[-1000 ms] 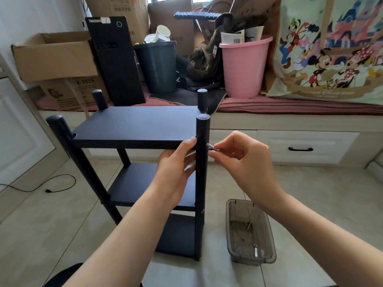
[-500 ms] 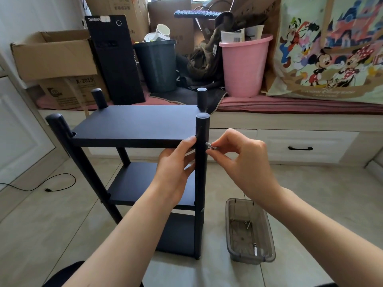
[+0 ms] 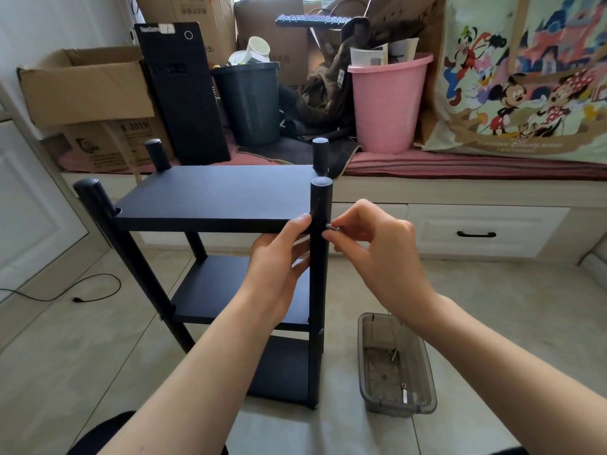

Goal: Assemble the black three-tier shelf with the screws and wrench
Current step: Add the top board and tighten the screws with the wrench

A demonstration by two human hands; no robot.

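indoors, on pale floor tiles (image 3: 492, 307), right hand (image 3: 377, 254) pinches screw (image 3: 332, 227); left hand (image 3: 279, 261) grips shelf (image 3: 213, 198).

Left hand (image 3: 279, 261) gripping shelf (image 3: 213, 198), right hand (image 3: 377, 254) pinching screw (image 3: 332, 227) at post (image 3: 320, 257)

Open floor (image 3: 492, 323) right of the shelf (image 3: 213, 198); only a plastic tray (image 3: 423, 372) intrudes.
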